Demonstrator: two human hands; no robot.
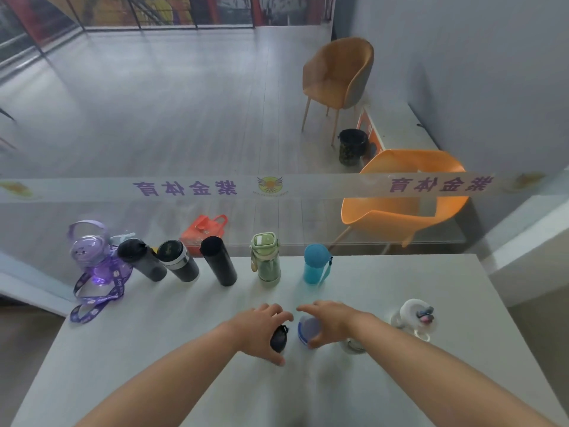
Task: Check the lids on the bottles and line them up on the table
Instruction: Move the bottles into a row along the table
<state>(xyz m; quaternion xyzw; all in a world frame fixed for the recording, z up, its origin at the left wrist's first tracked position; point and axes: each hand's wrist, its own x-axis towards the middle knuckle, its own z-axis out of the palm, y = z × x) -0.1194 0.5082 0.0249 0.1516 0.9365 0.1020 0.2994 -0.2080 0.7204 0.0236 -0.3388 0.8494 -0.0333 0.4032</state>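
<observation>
A white table [400, 278] stands against a glass wall [184, 211], with chairs and floor beyond it. Well beyond both hands, along the table's far edge, is a row of bottles [219, 261], six upright and capped. Just outside the right hand [331, 322], a clear bottle [414, 315] with a white top waits apart from the row.

Under that hand's palm, in the middle of the table, is the small bottle [308, 329]. Fingers and thumb are curved round its bluish lid. It is probably light, stiff plastic and smooth enough to slip, so the body below the lid seems the safer place to hold it (leaving the other hand to test the lid).

The left hand [261, 329], just beside it, pinches a black piece [278, 338] between thumb and curled fingers. Whether that is a strap, a tab or a loose cap cannot be told. The small bottle's body is hidden by the right hand, and the wrist covers something pale.
</observation>
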